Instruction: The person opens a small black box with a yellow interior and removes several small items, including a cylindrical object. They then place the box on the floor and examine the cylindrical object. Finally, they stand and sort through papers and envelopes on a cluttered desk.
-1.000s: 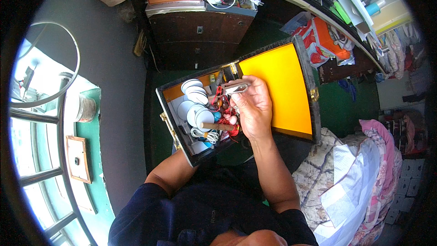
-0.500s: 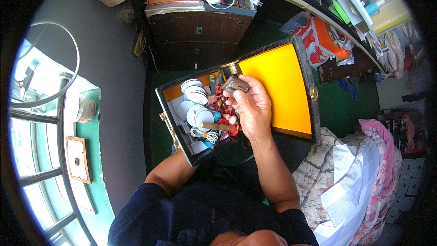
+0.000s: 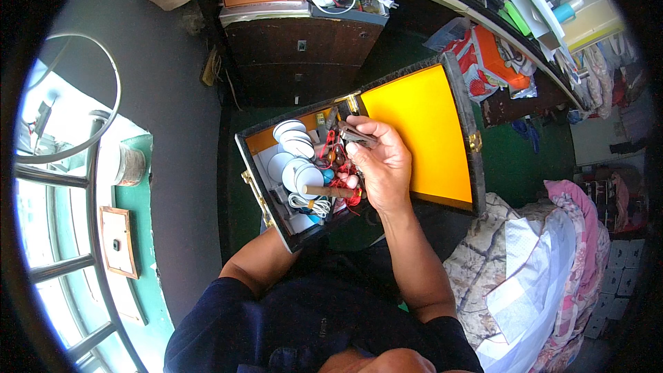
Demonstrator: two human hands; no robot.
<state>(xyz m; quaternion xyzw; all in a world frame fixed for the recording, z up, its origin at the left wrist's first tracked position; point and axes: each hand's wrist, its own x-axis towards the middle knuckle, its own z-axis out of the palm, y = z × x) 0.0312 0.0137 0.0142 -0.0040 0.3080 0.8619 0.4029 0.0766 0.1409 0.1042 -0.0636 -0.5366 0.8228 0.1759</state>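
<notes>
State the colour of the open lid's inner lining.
The lid's inner lining is bright yellow, seen best in the head view.

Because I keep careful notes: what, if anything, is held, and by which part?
The right hand pinches a small, flat, dark brown object by its edges; the left hand is hidden, so unclear.

Bright daylight floods in from a window (image 3: pixel 52 231) at nine o'clock, crossed by tubular metal bars (image 3: pixel 62 268). Beside it run a chipped green-painted ledge (image 3: pixel 147 214) and a dark grey wall (image 3: pixel 183 186). A dark brown drawer cabinet (image 3: pixel 290 72) stands between eleven and twelve o'clock. A cluttered, pale-edged desktop (image 3: pixel 483 19) curves from eleven to half past two. Green floor (image 3: pixel 535 166) shows at three o'clock, and rumpled, patterned bedding (image 3: pixel 476 255) lies at four.
</notes>
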